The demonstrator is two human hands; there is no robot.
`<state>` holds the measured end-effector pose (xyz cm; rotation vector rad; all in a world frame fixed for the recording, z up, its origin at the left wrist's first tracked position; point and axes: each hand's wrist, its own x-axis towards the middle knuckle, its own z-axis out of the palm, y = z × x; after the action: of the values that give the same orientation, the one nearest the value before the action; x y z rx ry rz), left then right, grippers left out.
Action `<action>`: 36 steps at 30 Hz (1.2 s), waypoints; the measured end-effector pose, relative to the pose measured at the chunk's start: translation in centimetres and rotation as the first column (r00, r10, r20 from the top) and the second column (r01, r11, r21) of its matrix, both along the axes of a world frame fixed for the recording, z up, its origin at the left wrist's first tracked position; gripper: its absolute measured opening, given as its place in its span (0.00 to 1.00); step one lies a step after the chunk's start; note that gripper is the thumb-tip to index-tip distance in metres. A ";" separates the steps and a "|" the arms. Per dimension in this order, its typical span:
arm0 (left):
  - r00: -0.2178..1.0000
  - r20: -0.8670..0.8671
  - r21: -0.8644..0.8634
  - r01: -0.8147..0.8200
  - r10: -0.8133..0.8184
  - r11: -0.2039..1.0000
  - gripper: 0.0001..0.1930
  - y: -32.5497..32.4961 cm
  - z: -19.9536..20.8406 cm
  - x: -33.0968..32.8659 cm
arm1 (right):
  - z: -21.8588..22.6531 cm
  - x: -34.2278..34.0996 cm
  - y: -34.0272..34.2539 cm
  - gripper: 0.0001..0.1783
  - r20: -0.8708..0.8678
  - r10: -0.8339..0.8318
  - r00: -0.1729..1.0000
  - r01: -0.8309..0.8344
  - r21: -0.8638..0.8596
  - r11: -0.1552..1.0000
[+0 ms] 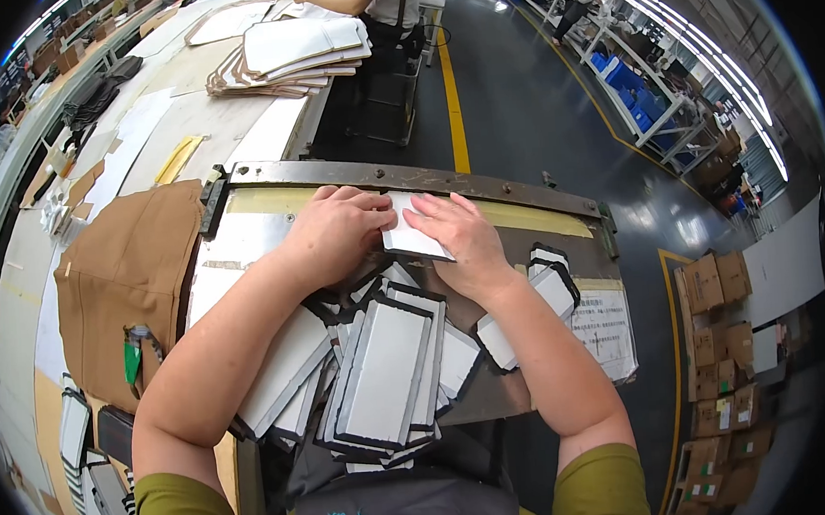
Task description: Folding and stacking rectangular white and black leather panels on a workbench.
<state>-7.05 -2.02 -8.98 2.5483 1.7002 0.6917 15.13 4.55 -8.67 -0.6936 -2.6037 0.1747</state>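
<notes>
A white rectangular piece with a dark edge (413, 231) lies flat against the metal bar (379, 173) of a bench-top machine. The curled fingers of my left hand (335, 229) grip its left side. My right hand (463, 240) lies over its right part, thumb and fingers pressed on it. Close in front of me, several white black-edged pieces (386, 372) are piled in uneven stacks. More of them (273, 375) lie under my left forearm, and a small stack (551, 287) sits beside my right forearm.
A brown fabric piece (130, 275) drapes left of the machine. On the long table, stacked white panels (296, 52) lie near a person (383, 4) at work. A printed sheet (601, 326) covers the machine's right corner. Cardboard boxes (720, 342) stand on the right, beyond the aisle.
</notes>
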 end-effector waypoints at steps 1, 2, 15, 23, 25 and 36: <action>1.000 -0.006 0.024 0.008 -0.008 1.000 0.15 -0.1 0.0 0.0 | -0.1 0.1 0.0 0.29 -0.003 -0.005 1.000 0.005 0.030 1.000; 1.000 -0.006 0.023 0.005 -0.005 1.000 0.15 -0.1 0.0 0.0 | -0.2 0.1 0.0 0.28 -0.005 -0.009 1.000 0.010 0.060 0.998; 1.000 0.017 -0.037 -0.015 0.015 0.999 0.13 -0.8 1.4 0.3 | 0.5 0.1 -0.2 0.24 -0.002 0.007 1.000 -0.007 0.082 0.997; 0.998 0.039 -0.133 0.063 -0.059 0.989 0.11 -0.3 2.0 0.7 | 1.5 0.9 -0.3 0.19 0.028 -0.043 0.999 0.043 0.006 0.999; 0.995 0.048 -0.061 0.091 -0.088 0.994 0.10 -0.5 1.8 0.7 | 2.4 1.2 -0.8 0.22 0.193 -0.099 0.976 0.109 -0.040 0.993; 0.898 0.109 -0.097 0.436 -0.426 0.895 0.11 -2.6 7.0 1.7 | 8.9 11.4 -3.4 0.26 0.279 -0.034 0.960 0.156 -0.427 0.890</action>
<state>-5.40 -4.67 -1.95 2.6278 1.0502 0.6323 26.50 1.14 0.21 -1.0667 -2.7987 0.7142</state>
